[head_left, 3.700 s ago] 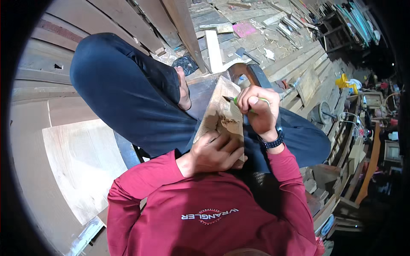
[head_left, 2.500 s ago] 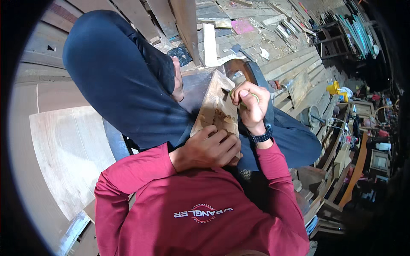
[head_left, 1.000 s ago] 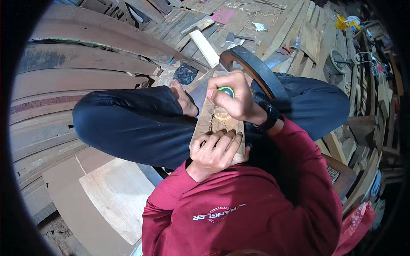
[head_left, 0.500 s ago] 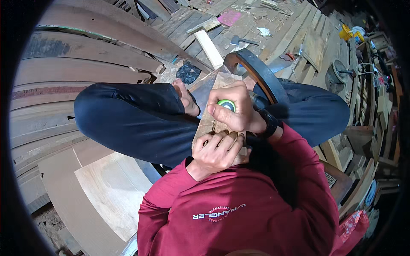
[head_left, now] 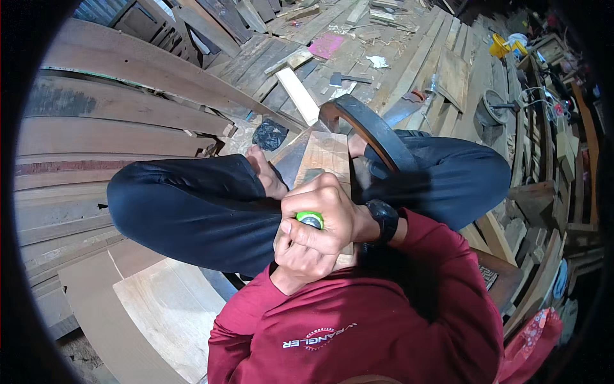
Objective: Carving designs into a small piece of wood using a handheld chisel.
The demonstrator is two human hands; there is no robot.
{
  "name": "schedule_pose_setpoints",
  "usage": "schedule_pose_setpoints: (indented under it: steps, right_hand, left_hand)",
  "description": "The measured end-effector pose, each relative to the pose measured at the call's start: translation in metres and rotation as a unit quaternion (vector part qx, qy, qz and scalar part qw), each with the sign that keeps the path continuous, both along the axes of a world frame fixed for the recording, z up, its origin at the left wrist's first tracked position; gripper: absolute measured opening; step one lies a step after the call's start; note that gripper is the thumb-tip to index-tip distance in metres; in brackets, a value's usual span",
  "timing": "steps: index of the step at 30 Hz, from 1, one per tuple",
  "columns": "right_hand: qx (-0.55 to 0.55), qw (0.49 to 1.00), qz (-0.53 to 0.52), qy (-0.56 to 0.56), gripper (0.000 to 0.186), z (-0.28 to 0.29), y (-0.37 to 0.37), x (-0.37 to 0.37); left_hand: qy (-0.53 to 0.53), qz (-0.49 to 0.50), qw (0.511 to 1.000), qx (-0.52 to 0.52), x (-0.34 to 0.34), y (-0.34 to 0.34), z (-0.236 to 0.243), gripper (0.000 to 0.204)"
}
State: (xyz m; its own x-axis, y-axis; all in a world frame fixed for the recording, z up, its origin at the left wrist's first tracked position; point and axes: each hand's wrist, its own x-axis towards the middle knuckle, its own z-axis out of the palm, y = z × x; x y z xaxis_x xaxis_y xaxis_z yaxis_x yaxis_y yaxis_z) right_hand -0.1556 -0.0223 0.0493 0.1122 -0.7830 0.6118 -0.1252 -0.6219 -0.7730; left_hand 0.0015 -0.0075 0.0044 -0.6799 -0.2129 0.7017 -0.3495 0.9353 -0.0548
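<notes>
In my closed right hand (head_left: 327, 208) is a tool with a bright green handle and a grey end cap (head_left: 311, 221); the fist hides its working end, so its kind does not show. Under the fist lies a wooden block (head_left: 326, 157), a thick pale piece running away from my lap between my crossed legs. My left hand (head_left: 300, 264) is closed over the block's near part, close to my body, just below the right fist. The right hand covers most of the left fingers. A small grey-green patch (head_left: 313, 174) shows on the block beyond my knuckles.
Past the block stands a curved dark wooden piece (head_left: 377, 131). Farther off lie a hatchet (head_left: 348, 79), a pale wood strip (head_left: 297, 95) and a saw (head_left: 403, 110). Stacked boards (head_left: 121, 131) line the left; a bucket (head_left: 494, 105) stands at the right. A black plastic bag (head_left: 269, 134) lies near my foot.
My right fist has moved toward my body with the green-handled tool and now overlaps my left hand. More of the block's far part shows. The view has shifted slightly.
</notes>
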Motion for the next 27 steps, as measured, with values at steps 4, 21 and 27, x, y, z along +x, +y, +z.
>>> schedule_pose_setpoints:
  steps: [4, 21, 27]
  right_hand:
    - [0.055, 0.995, -0.074, 0.028, 0.017, -0.026, -0.016, 0.000]
    - [0.027, 0.996, -0.086, -0.026, 0.018, -0.033, -0.026, -0.010]
    - [0.052, 0.996, -0.059, -0.052, 0.018, -0.014, -0.017, -0.018]
  left_hand:
    - [-0.011, 0.027, 0.999, 0.023, -0.008, 0.005, 0.005, 0.029]
    - [-0.021, 0.022, 0.999, 0.036, -0.012, 0.005, 0.013, 0.028]
    - [-0.006, 0.011, 0.999, 0.040, -0.010, 0.002, 0.012, 0.031]
